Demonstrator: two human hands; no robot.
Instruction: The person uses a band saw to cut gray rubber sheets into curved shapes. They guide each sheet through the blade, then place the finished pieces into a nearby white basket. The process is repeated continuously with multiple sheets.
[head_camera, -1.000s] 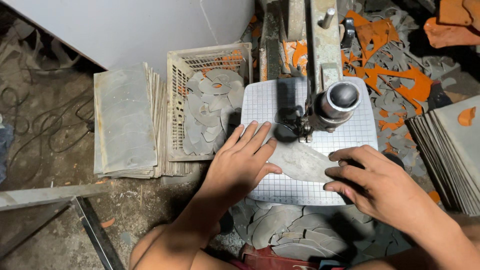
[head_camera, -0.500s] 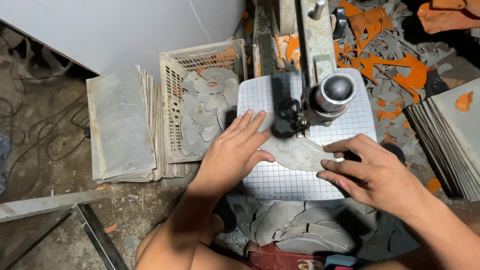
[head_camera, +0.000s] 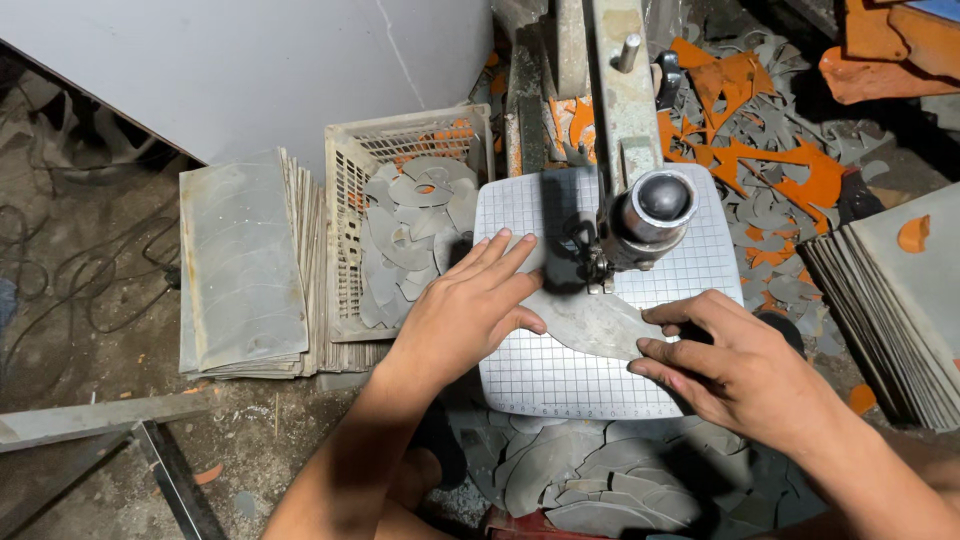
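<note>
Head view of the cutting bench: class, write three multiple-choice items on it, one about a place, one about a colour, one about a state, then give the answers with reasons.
1. Where is the plastic basket of cut grey pieces?
A. left of the gridded table
B. on top of it
C. right of it

2. What colour are the scraps behind the machine?
A. blue
B. orange
C. green

3. How is the grey piece held?
A. lifted in the air
B. pressed flat by both hands
C. untouched

Answers: A, the basket stands beside the table's left edge; B, the offcuts are bright orange; B, the left hand and right hand rest on it.
</note>
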